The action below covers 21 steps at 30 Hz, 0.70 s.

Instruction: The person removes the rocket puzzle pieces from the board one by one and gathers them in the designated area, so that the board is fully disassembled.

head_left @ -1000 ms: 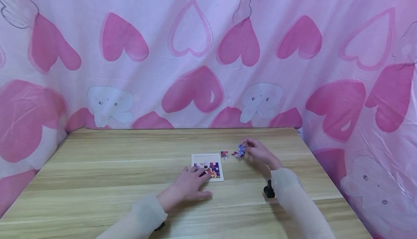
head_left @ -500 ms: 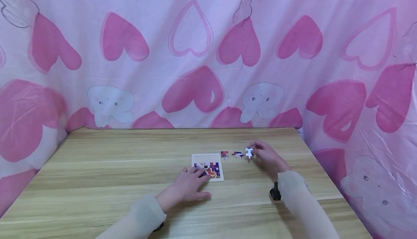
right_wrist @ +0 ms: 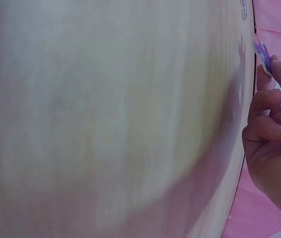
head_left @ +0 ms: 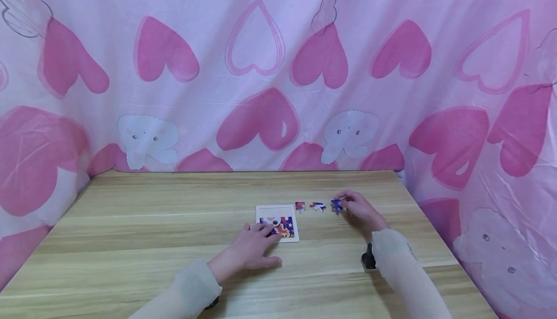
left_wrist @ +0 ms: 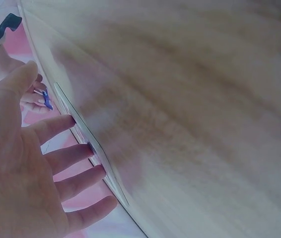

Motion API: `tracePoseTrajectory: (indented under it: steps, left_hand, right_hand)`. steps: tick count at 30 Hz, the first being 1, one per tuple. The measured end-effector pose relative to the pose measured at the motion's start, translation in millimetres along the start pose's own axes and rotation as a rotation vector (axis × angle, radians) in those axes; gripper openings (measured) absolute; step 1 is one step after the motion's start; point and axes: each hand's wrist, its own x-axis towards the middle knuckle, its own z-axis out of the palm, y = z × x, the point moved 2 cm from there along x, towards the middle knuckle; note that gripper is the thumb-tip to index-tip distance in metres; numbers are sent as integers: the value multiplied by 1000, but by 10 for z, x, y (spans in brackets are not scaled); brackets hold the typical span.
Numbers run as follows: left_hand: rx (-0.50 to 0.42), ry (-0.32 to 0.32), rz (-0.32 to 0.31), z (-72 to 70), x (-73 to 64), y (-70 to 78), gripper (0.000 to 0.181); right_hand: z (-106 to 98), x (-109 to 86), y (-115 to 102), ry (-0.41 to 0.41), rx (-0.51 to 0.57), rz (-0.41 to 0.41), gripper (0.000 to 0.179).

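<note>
Head view: the right hand (head_left: 358,208) pinches a blue jigsaw piece (head_left: 336,206) by its edge, apparently so its face shows, near two loose pieces (head_left: 318,207); the unclenched left hand (head_left: 253,248) rests on the puzzle tray (head_left: 279,212), presumably steadying it.

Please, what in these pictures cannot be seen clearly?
Head view: part of the puzzle board is hidden by the left hand.
Head view: prints on two loose pieces are too small.
Left wrist view: puzzle board nearly edge-on, its picture unreadable.
Right wrist view: the right edge cuts off part of the right hand.
</note>
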Motion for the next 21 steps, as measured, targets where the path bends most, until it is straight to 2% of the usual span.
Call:
tracePoseTrajectory:
  steps: [9,16,21]
  left_hand:
    - [3,2,2,14,0,-6,69]
    - [2,1,0,22,4,-13,68]
    - [9,-1,0,26,3,-16,68]
  right_hand:
    - [21,59,40,59,-26,30,21]
    - [23,94,55,107,-122,24,23]
    - [19,114,72,117,-129,37,22]
